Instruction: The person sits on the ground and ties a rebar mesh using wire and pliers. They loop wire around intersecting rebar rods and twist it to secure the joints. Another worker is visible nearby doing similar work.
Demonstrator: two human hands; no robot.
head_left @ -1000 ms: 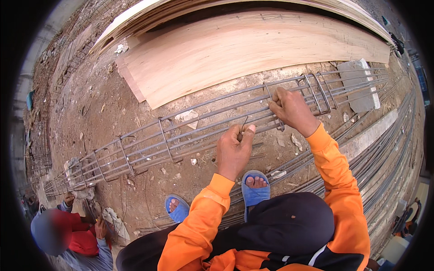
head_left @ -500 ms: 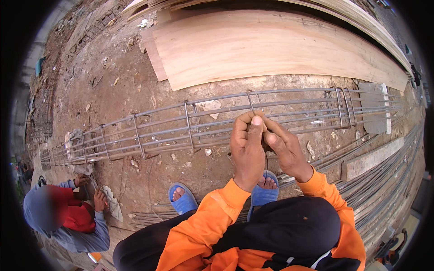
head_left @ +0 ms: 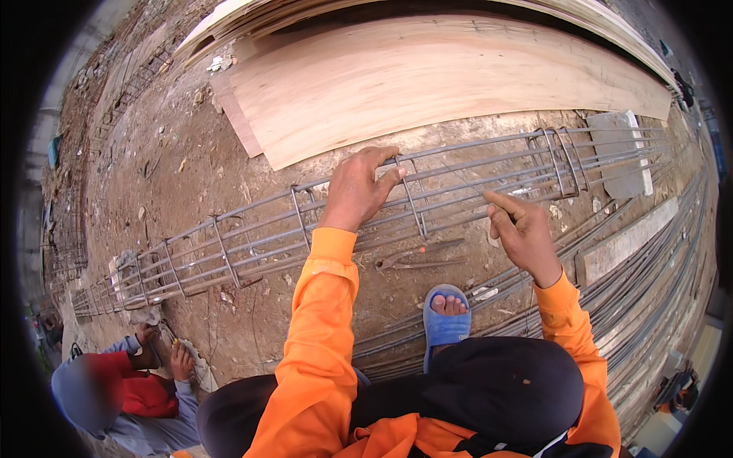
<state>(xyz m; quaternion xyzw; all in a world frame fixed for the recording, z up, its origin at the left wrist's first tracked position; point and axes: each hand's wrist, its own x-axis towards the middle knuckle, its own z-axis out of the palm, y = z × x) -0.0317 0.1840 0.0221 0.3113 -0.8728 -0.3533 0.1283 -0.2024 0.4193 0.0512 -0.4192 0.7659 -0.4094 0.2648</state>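
A long rebar cage point(head_left: 223, 248) of ribbed bars and square stirrups stretches across the ground in front of me. My left hand point(head_left: 357, 187) grips its upper far bar beside a stirrup point(head_left: 413, 202), thumb and index finger closed around the steel. To the right, my right hand point(head_left: 525, 235) is held over the near side of the cage, its fingers pinched. A faint thin tie wire point(head_left: 472, 182) seems to run from those fingertips toward the cage; its end is hard to make out. Steel pincers point(head_left: 393, 262) lie on the dirt below the cage.
Plywood sheets point(head_left: 458, 72) are stacked beyond the cage. A concrete slab point(head_left: 617, 153) lies under its right end. Loose rebar point(head_left: 649, 259) and a board point(head_left: 630, 240) lie at right. Lower left, a co-worker point(head_left: 145, 389) in a red and grey top crouches, hands near the cage.
My hands were together over the cage and have parted: the left moved left onto the upper bar, the right moved right. The pincers have come into sight. The view has shifted slightly.
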